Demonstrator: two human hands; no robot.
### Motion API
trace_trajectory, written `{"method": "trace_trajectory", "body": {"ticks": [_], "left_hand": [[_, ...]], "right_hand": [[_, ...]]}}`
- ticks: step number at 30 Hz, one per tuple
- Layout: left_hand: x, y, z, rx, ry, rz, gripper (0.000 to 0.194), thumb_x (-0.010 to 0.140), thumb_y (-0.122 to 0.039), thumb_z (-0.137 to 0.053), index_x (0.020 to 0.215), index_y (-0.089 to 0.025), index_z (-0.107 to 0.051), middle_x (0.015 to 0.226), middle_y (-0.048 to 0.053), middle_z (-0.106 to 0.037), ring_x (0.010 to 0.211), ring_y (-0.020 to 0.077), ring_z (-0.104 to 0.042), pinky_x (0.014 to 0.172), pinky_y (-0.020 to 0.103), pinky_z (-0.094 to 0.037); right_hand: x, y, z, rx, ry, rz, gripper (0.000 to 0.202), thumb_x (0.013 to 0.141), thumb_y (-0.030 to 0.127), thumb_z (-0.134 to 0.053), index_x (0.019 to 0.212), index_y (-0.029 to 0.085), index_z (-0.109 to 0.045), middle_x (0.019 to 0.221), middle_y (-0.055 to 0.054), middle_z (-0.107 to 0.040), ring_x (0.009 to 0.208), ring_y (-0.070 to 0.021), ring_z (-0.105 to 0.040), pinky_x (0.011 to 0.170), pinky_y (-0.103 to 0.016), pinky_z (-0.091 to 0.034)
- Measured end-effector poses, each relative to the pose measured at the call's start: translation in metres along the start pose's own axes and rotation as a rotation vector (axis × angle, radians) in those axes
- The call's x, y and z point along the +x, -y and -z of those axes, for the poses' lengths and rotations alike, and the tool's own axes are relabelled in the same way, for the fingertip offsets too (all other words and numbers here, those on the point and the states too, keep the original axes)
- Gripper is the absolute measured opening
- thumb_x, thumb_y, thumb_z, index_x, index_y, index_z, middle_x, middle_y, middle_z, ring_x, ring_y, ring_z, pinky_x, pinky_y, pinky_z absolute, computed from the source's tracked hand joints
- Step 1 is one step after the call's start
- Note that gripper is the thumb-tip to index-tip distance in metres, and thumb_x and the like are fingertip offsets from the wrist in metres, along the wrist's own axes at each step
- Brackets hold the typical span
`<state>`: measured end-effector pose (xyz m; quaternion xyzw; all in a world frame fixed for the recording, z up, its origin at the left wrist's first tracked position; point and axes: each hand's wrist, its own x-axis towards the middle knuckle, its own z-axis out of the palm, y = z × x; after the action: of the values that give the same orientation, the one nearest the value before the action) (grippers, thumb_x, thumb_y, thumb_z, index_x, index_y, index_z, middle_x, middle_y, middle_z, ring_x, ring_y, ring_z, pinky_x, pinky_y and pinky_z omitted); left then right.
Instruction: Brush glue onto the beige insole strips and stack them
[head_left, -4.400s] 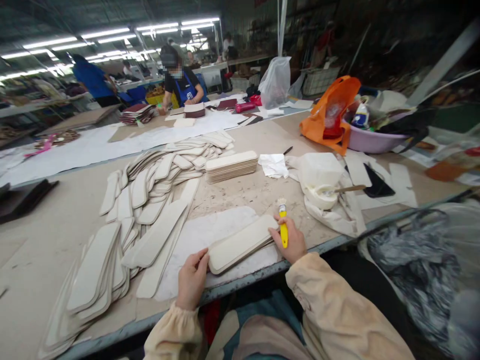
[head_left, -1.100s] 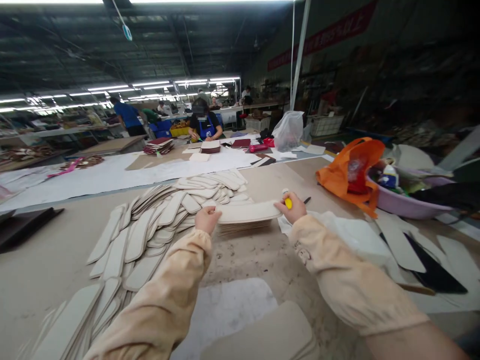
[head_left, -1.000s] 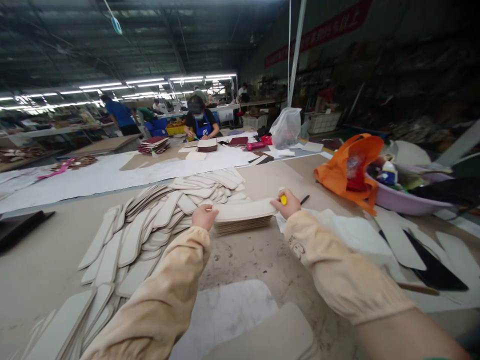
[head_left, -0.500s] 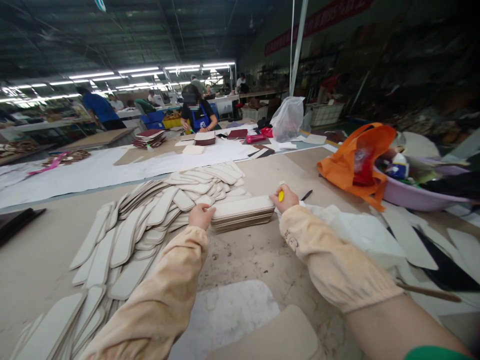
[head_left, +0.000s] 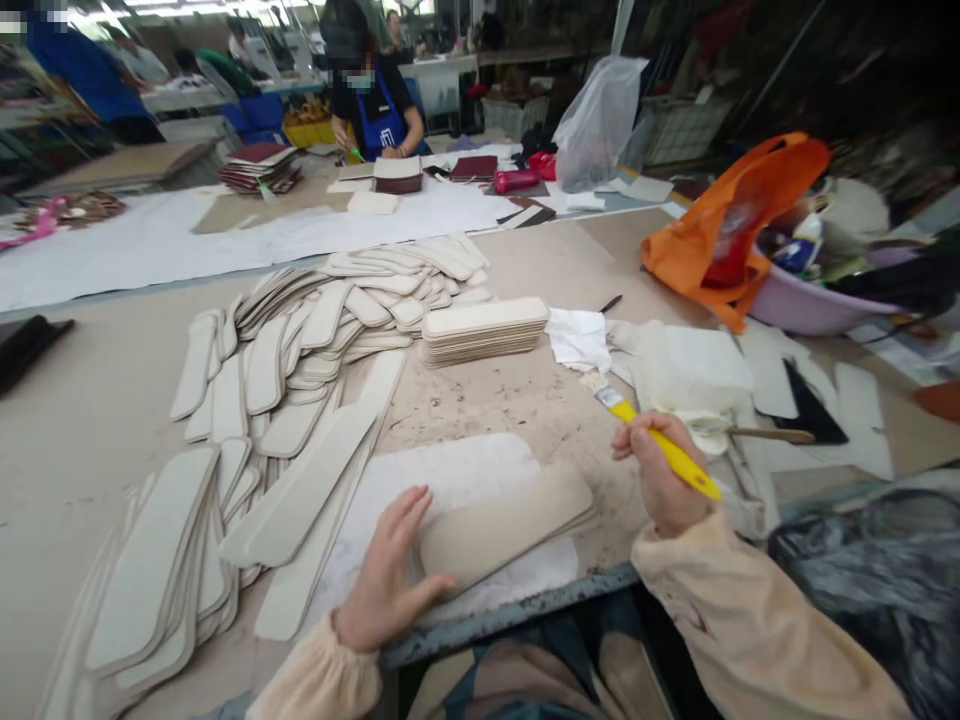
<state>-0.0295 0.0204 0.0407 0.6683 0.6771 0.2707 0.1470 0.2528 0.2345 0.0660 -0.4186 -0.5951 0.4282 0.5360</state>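
My right hand [head_left: 666, 480] is wrapped round a paintbrush [head_left: 621, 408] with a yellow handle, its pale bristles pointing up and left. My left hand [head_left: 388, 578], fingers spread, rests at the left end of a tan rounded panel [head_left: 506, 520]. At least one more panel shows under it, on a white sheet [head_left: 457, 458] near the table's front edge. Beyond the sheet stands a neat stack of cream strips [head_left: 486, 318], touched by neither hand. Many loose cream strips [head_left: 262, 365] lie overlapping in a heap to the left.
Right of the stack are a crumpled white cloth [head_left: 579, 338] and a pale wrapped bundle [head_left: 694, 370] with a wooden stick [head_left: 772, 435]. Farther right sit an orange bag [head_left: 705, 240] and a lilac basin [head_left: 817, 300]. A co-worker [head_left: 382, 105] works across the table.
Both hands have left the stack of strips and come back toward the front edge. My left hand has opened beside the tan panel; the paintbrush now shows fully in my right. The view has tilted down.
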Motion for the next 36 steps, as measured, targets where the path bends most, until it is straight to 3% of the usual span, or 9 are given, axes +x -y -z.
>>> {"method": "trace_trajectory", "body": {"ticks": [3, 6, 11, 15, 23, 27, 31, 36], "left_hand": [[-0.027, 0.002, -0.021, 0.046, 0.042, -0.02, 0.096, 0.073, -0.051, -0.071, 0.149, -0.023, -0.019, 0.147, 0.018, -0.037, 0.136, 0.0347, -0.035, 0.108, 0.054, -0.037], [-0.028, 0.005, -0.028, 0.048, 0.035, -0.049, 0.094, 0.075, -0.048, -0.07, 0.149, -0.022, -0.018, 0.147, 0.017, -0.038, 0.137, 0.0349, -0.033, 0.109, 0.055, -0.035], [-0.022, 0.007, -0.027, 0.018, 0.031, -0.079, 0.084, 0.076, -0.039, -0.068, 0.145, -0.02, -0.025, 0.139, 0.017, -0.046, 0.134, 0.0326, -0.037, 0.11, 0.054, -0.033], [-0.024, 0.007, -0.028, 0.01, 0.021, -0.09, 0.088, 0.075, -0.041, -0.068, 0.146, -0.019, -0.021, 0.142, 0.018, -0.043, 0.135, 0.0328, -0.037, 0.112, 0.056, -0.03], [-0.026, 0.005, -0.031, -0.042, -0.043, -0.072, 0.1, 0.074, -0.039, -0.071, 0.15, -0.022, -0.008, 0.133, 0.014, -0.053, 0.128, 0.0297, -0.047, 0.112, 0.056, -0.029], [-0.025, 0.004, -0.03, -0.062, -0.051, -0.052, 0.105, 0.074, -0.036, -0.071, 0.15, -0.021, -0.001, 0.129, 0.013, -0.057, 0.124, 0.0283, -0.05, 0.112, 0.056, -0.03], [-0.024, 0.005, -0.031, -0.05, -0.038, -0.056, 0.103, 0.076, -0.036, -0.069, 0.15, -0.02, 0.0, 0.128, 0.013, -0.058, 0.123, 0.0301, -0.05, 0.11, 0.057, -0.031], [-0.024, 0.009, -0.033, -0.021, -0.047, -0.083, 0.095, 0.079, -0.038, -0.066, 0.15, -0.02, -0.006, 0.127, 0.013, -0.059, 0.123, 0.031, -0.049, 0.109, 0.058, -0.032]], "right_hand": [[-0.039, -0.002, 0.012, 0.073, 0.04, -0.152, 0.02, 0.087, 0.04, -0.058, 0.091, 0.02, -0.058, 0.067, 0.002, -0.057, 0.057, -0.0114, -0.052, 0.052, -0.023, -0.044], [-0.071, 0.002, 0.011, 0.087, 0.096, -0.261, 0.023, 0.089, 0.042, -0.055, 0.094, 0.02, -0.058, 0.064, 0.002, -0.055, 0.055, -0.0108, -0.05, 0.05, -0.022, -0.042], [-0.112, 0.012, -0.012, 0.087, 0.299, -0.325, 0.024, 0.092, 0.042, -0.051, 0.098, 0.02, -0.058, 0.061, 0.003, -0.052, 0.053, -0.0102, -0.047, 0.05, -0.022, -0.04], [-0.126, 0.013, -0.037, 0.079, 0.43, -0.284, 0.023, 0.094, 0.04, -0.048, 0.099, 0.02, -0.058, 0.059, 0.004, -0.05, 0.053, -0.0102, -0.046, 0.052, -0.023, -0.038], [-0.129, 0.026, -0.084, -0.009, 0.629, -0.254, 0.028, 0.095, 0.043, -0.045, 0.089, 0.019, -0.058, 0.056, 0.005, -0.048, 0.053, -0.0103, -0.046, 0.054, -0.024, -0.037], [-0.125, 0.025, -0.095, -0.113, 0.621, -0.224, 0.029, 0.094, 0.043, -0.043, 0.084, 0.019, -0.057, 0.054, 0.005, -0.047, 0.052, -0.0116, -0.046, 0.056, -0.025, -0.037], [-0.11, 0.016, -0.083, -0.238, 0.524, -0.173, 0.029, 0.093, 0.041, -0.044, 0.079, 0.02, -0.058, 0.053, 0.004, -0.049, 0.056, -0.014, -0.049, 0.061, -0.027, -0.039], [-0.079, 0.006, -0.038, -0.424, 0.374, -0.15, 0.031, 0.09, 0.045, -0.045, 0.076, 0.02, -0.058, 0.057, 0.002, -0.055, 0.059, -0.0166, -0.054, 0.061, -0.028, -0.04]]}}
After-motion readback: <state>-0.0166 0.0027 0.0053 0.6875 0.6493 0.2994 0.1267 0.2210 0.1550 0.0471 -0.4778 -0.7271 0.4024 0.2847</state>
